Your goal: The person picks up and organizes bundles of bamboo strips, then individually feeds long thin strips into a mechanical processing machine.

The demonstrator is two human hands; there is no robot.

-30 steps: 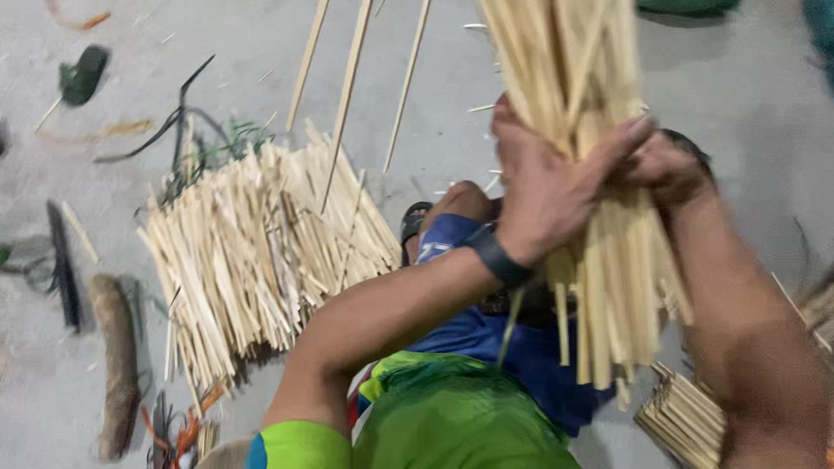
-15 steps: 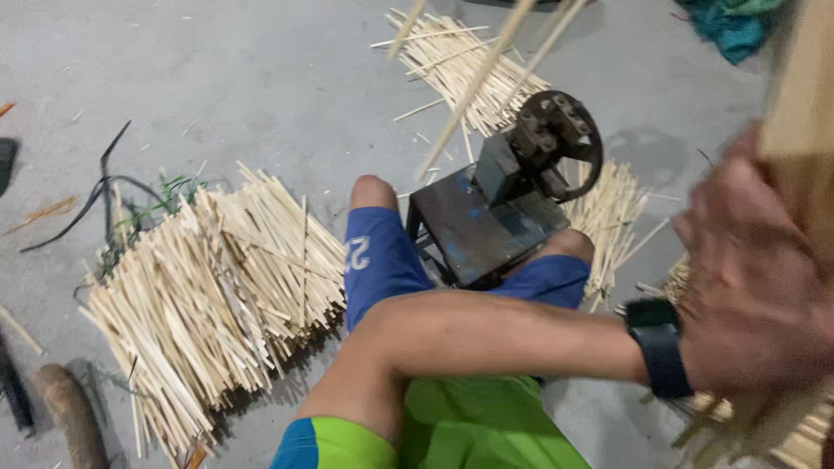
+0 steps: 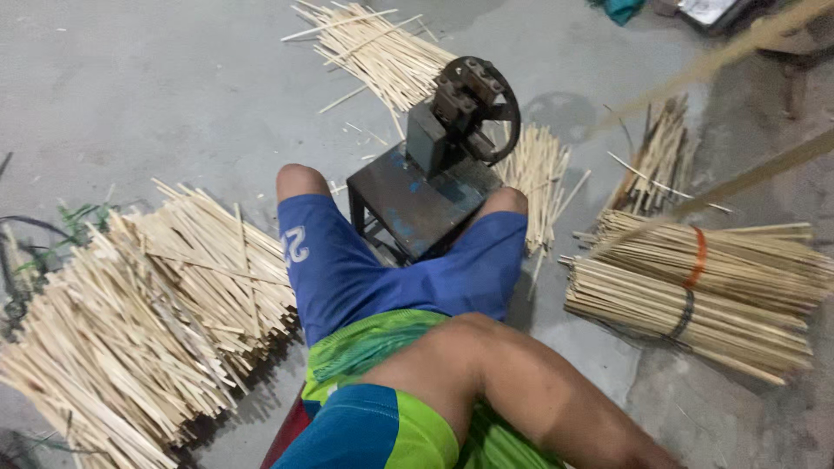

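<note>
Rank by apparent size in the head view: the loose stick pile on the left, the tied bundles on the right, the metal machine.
1. loose stick pile
2. tied bundles
3. metal machine, though it sits farther away, so unsure.

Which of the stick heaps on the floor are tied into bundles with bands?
Only the bundles at the right, bound with an orange and a dark band. The big left pile and the heap behind the machine lie loose.

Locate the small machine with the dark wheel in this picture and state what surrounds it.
In the head view, the small machine stands upper centre on the grey floor, between the person's knees, with loose bamboo sticks behind it and tied stick bundles to its right.
</note>
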